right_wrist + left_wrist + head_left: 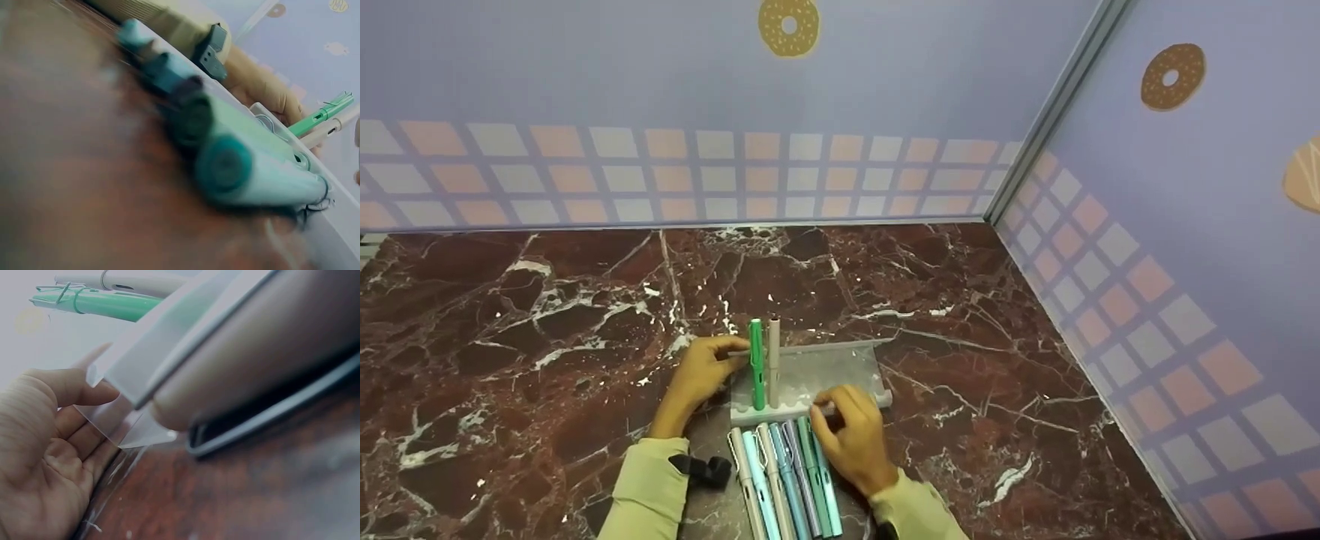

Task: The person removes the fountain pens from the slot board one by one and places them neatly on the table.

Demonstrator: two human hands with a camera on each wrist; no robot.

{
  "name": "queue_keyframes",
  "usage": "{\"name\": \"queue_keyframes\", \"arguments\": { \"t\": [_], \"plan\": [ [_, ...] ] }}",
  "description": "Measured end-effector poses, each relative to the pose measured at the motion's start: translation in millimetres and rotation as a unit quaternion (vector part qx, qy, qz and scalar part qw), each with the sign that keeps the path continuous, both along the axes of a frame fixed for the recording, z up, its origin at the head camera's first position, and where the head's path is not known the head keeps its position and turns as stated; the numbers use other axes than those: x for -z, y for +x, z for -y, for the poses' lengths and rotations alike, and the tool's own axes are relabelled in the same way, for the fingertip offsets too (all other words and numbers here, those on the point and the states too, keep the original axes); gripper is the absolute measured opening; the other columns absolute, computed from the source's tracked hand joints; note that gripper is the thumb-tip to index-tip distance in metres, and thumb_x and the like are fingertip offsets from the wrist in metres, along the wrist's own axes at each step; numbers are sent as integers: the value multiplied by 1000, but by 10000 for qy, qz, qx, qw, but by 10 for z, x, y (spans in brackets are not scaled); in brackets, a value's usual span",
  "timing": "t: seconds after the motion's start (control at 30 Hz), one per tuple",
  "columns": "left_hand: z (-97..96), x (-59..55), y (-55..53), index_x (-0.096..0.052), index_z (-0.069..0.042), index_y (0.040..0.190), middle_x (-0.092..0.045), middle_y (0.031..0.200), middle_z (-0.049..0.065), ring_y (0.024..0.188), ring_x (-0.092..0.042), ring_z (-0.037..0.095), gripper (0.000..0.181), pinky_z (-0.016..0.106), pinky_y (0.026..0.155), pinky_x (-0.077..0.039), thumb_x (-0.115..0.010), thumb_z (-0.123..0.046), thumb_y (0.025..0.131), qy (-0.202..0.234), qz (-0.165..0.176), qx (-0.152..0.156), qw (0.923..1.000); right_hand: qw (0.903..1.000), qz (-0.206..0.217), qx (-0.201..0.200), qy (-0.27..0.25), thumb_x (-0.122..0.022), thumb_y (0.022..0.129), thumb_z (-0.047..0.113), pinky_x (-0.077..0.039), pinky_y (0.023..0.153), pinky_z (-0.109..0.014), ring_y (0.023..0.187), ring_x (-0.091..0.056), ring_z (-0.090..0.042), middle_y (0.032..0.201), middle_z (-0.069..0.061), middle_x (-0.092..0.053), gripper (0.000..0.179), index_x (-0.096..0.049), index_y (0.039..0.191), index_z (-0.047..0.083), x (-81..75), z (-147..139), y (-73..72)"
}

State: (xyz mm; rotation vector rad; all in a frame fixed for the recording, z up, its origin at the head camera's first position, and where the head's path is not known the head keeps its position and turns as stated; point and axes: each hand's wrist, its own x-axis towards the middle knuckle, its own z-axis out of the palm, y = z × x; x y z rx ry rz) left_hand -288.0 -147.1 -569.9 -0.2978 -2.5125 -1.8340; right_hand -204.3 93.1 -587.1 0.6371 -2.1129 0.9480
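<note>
A clear plastic pen stand [832, 375] lies on the table, its pale slotted front edge towards me. Upright in its left slots stand a green pen [757, 367] and a beige pen [774, 364]. My left hand [701, 375] holds the stand's left side, thumb and fingers round the clear plastic [126, 419] in the left wrist view. Loosely bent, my right hand [851, 435] hovers at the front edge, close to the tops of several capped pens [787, 480] lying side by side. Between its fingertips [358, 177], at the right wrist view's edge, no pen shows.
The lying pens are beige, light blue, grey-blue, purple, green and light teal [264, 174]. Beneath everything is a dark red marbled table [547, 360]. A patterned back wall [660, 90] and a right side wall [1147, 247] border it. Dark wrist mounts [705, 471] sit on the sleeves.
</note>
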Motion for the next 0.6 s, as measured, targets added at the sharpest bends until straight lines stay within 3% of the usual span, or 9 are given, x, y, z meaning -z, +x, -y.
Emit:
{"name": "queue_keyframes", "arguments": {
  "t": [0.1,0.23,0.37,0.47,0.6],
  "plan": [
    [-4,8,0,-75,2,101,-75,101,18,77,-64,12,16,21,67,-51,-70,6,87,40,-29,27,10000,9998,-43,96,192,-76,80,12,-46,73,-28,77,-59,-14,85,2,-68,11,-68,88,12,-12,77,-116],
    [-23,9,-13,-76,2,101,-75,102,18,79,-64,12,16,21,69,-51,-71,5,86,39,-159,90,9998,9975,316,254,579,-78,83,23,-41,73,-27,81,-58,-12,90,4,-70,15,-70,93,15,-33,141,-209],
    [-21,27,-16,-75,1,99,-75,99,17,78,-64,11,16,21,67,-52,-70,6,85,43,-374,163,9992,9907,832,211,1055,-74,89,35,-40,75,-29,84,-60,-11,97,6,-73,24,-71,104,17,-54,184,-238],
    [-10,38,-15,-75,1,99,-76,98,16,72,-63,12,16,21,61,-51,-70,6,86,102,-347,185,9992,9831,1103,196,1448,-69,92,44,-39,77,-31,83,-60,-12,102,7,-75,32,-72,111,19,-69,209,-235],
    [12,39,-13,-76,1,100,-76,100,16,79,-66,15,16,21,69,-52,-70,6,86,61,-230,117,9996,9748,1199,226,1870,-65,92,50,-37,77,-32,81,-59,-12,105,8,-76,36,-74,112,22,-80,239,-225]
  ]
}}
